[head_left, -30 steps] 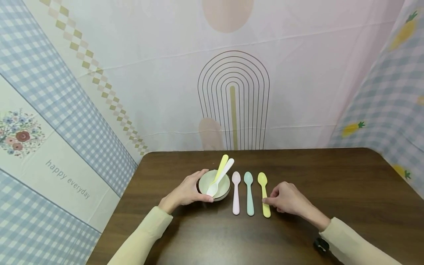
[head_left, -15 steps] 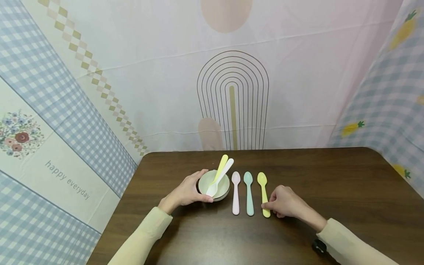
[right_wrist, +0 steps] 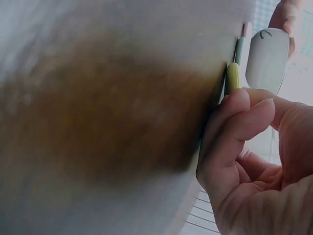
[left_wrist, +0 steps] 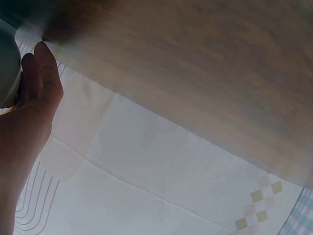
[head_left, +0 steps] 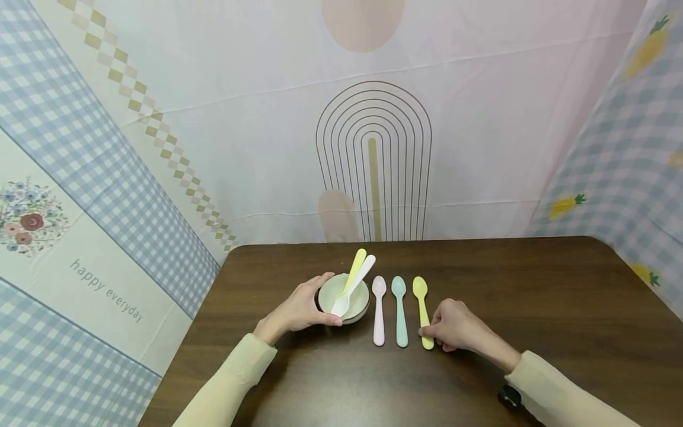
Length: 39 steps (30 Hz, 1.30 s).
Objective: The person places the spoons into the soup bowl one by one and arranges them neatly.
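Note:
My left hand (head_left: 301, 306) holds a small pale bowl (head_left: 328, 292) by its side, fingers round the far rim and thumb at the near edge. A yellow spoon (head_left: 356, 265) and a white spoon (head_left: 364, 271) lean in it, handles upward. To the right, a pink spoon (head_left: 379, 317), a mint green spoon (head_left: 401, 317) and a second yellow spoon (head_left: 422, 305) lie side by side, bowl ends away from me. Thumb and forefinger of my right hand (head_left: 459, 326) pinch that last spoon's handle; the right wrist view shows the handle end (right_wrist: 234, 76) at the fingertips.
Everything stands on a dark brown wooden table (head_left: 533, 296). Behind it hangs a pale printed cloth (head_left: 480, 148), with blue checked cloth (head_left: 133, 178) at the left side. A small black object (head_left: 510, 396) is by the right sleeve.
My right hand has shifted slightly toward me along the second yellow spoon's handle and now pinches lower on it. The left hand and bowl stay in place.

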Each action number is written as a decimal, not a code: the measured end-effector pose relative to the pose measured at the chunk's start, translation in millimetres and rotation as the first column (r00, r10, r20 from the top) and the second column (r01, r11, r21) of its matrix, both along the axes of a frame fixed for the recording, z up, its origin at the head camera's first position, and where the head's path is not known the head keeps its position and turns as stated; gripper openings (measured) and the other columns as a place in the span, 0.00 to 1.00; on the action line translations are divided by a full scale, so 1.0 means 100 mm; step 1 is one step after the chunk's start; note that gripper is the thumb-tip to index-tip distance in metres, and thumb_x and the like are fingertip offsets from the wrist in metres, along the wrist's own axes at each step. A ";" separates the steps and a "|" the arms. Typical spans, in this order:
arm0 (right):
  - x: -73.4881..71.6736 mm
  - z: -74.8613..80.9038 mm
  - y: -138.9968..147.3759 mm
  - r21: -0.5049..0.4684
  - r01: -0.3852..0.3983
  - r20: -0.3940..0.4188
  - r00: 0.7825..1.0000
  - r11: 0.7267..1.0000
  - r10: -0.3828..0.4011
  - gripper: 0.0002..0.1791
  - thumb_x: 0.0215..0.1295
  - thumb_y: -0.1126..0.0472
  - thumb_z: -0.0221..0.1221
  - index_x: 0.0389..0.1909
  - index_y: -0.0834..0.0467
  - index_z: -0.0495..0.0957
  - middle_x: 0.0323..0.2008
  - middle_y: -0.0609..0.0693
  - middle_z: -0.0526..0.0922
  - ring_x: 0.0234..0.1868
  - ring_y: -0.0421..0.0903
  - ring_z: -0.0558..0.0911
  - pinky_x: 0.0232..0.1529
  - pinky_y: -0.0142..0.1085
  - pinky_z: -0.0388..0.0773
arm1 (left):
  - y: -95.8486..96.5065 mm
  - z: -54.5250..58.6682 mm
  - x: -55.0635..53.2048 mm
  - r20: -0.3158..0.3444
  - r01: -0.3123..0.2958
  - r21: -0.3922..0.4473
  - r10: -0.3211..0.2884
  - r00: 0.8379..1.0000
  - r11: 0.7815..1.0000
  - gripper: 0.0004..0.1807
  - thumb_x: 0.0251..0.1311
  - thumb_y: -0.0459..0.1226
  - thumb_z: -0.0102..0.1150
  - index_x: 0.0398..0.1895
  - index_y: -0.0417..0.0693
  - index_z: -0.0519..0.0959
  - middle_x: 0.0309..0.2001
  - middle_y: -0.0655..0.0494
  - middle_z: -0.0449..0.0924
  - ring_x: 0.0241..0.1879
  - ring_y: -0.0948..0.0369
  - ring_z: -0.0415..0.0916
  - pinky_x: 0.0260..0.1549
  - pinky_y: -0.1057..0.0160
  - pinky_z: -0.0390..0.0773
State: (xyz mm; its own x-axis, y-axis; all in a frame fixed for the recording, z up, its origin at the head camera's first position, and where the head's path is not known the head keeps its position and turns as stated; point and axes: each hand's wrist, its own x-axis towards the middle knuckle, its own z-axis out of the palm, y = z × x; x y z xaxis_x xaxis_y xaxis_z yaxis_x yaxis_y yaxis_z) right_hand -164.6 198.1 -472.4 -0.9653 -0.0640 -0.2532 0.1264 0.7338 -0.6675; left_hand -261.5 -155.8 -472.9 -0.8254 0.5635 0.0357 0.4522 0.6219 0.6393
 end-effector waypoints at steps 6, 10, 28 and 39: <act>0.00 -0.01 -0.05 -0.021 0.016 0.028 0.999 1.000 -0.016 0.19 0.64 0.59 0.75 0.15 0.57 0.82 0.12 0.46 0.79 0.12 0.37 0.77 0.18 0.29 0.75 | 0.00 0.01 0.01 0.000 -0.006 0.005 0.006 1.000 1.000 0.62 0.46 0.51 0.89 0.83 0.39 0.65 0.77 0.42 0.75 0.74 0.44 0.75 0.74 0.40 0.74; 0.01 -0.01 -0.06 -0.017 0.029 0.033 0.999 0.999 -0.028 0.19 0.64 0.60 0.74 0.14 0.57 0.81 0.12 0.47 0.79 0.12 0.37 0.77 0.18 0.29 0.76 | 0.01 0.02 0.01 0.000 -0.007 0.004 0.007 1.000 1.000 0.62 0.46 0.52 0.89 0.83 0.39 0.65 0.77 0.42 0.75 0.74 0.45 0.76 0.74 0.40 0.74; 0.01 -0.05 -0.01 -0.103 -0.001 0.041 0.999 0.995 0.005 0.18 0.65 0.64 0.71 0.15 0.59 0.82 0.11 0.45 0.79 0.11 0.34 0.76 0.18 0.28 0.75 | 0.01 0.00 0.01 0.006 -0.004 0.004 0.004 1.000 1.000 0.62 0.47 0.52 0.89 0.83 0.39 0.65 0.77 0.43 0.76 0.74 0.46 0.76 0.75 0.41 0.74; 0.01 -0.05 0.08 -0.219 0.024 0.091 0.996 0.975 -0.004 0.18 0.69 0.63 0.70 0.18 0.59 0.80 0.12 0.45 0.77 0.13 0.36 0.76 0.21 0.29 0.77 | 0.01 0.00 -0.01 0.014 -0.006 0.009 0.006 1.000 1.000 0.62 0.47 0.52 0.89 0.83 0.40 0.66 0.76 0.43 0.76 0.72 0.47 0.76 0.74 0.42 0.75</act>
